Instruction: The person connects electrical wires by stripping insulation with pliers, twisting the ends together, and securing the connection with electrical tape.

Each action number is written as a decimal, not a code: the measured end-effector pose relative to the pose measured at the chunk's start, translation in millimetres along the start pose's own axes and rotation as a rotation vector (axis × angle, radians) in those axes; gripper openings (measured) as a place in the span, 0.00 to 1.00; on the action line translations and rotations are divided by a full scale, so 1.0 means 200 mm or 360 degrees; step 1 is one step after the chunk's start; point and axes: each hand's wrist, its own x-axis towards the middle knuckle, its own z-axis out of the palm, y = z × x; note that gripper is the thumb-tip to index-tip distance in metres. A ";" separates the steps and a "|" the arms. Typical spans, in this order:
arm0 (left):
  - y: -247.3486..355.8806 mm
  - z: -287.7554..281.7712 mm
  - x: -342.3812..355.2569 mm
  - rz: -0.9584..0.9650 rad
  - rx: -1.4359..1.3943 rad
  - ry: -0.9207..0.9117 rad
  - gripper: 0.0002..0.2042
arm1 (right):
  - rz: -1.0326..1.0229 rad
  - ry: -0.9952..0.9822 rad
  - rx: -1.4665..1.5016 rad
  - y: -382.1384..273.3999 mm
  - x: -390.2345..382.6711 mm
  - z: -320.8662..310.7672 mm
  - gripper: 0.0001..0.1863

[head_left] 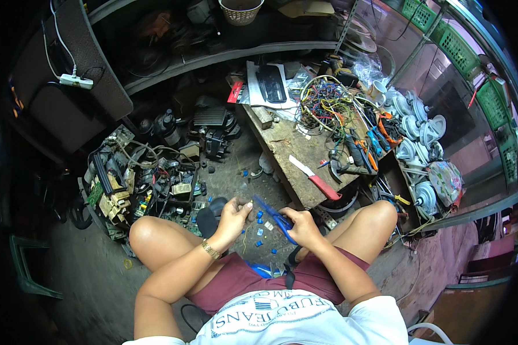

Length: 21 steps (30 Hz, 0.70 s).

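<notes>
My right hand (303,225) is wrapped round blue-handled pliers (281,220), whose narrow jaws point up and left toward my other hand. With thumb and fingers pinched together, my left hand (235,217) is just left of the jaw tips; whatever is between its fingers is too small to make out. Small blue pieces (259,233) lie scattered on the floor below and between my hands, along with a pale block-like piece (269,226).
On the right, a low wooden table (282,150) carries a red-handled knife (316,179), tangled wires (330,102) and several hand tools. A heap of circuit boards and scrap parts (155,178) sits at left. White plastic parts (426,132) fill the far right.
</notes>
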 end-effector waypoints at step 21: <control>0.27 0.05 0.18 -0.0174 -0.1570 -0.0704 0.14 | -0.0073 0.0851 -0.0289 0.32 0.31 -0.61 0.15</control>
